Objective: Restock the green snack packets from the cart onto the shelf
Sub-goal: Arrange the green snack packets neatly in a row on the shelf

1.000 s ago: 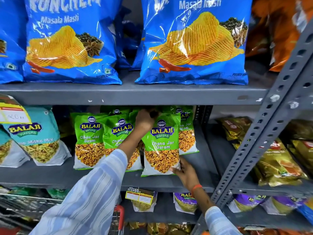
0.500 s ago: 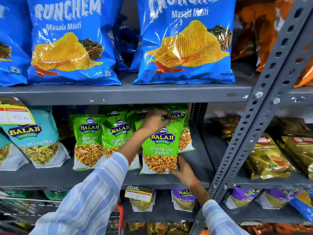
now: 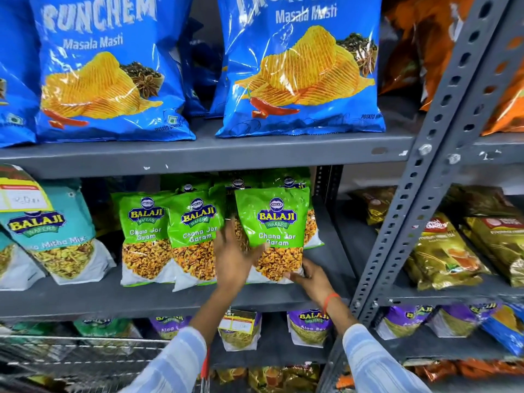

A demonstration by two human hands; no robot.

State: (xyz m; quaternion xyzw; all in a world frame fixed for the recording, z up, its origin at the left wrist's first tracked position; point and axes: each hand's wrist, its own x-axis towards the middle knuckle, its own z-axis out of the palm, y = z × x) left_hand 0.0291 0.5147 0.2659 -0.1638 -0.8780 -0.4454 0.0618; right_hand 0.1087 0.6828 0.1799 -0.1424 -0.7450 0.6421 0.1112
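— What's different from a moment ago?

— My left hand (image 3: 235, 256) was up at the top edge of the front green packet (image 3: 276, 234); it has dropped and now sits blurred, fingers spread, across the lower left of that packet and the gap beside it. My right hand (image 3: 310, 276) has stayed at the packet's bottom right corner. The packet stands more upright than before.

— What's around it?

— It stands on the grey shelf (image 3: 85, 299), at the right end of a row. Two more green packets (image 3: 170, 236) stand just to its left, overlapping each other, and others peek out behind. Further left is a teal packet (image 3: 56, 236) with a yellow price tag (image 3: 22, 194) hanging over it. Blue chip bags (image 3: 300, 69) sit on the shelf above, purple packets (image 3: 310, 327) below. A perforated grey upright (image 3: 425, 177) runs to the right, with gold packets (image 3: 442, 251) beyond it. The cart (image 3: 71, 353) shows as wire at the lower left.

— Anything in the way?

— My left hand covers part of the packet's lower left and the edge of its neighbour.

— And your grip?

— Left hand is open, fingers apart, palm toward the packets; too blurred to say whether it presses. Right fingers pinch the front packet's bottom corner.
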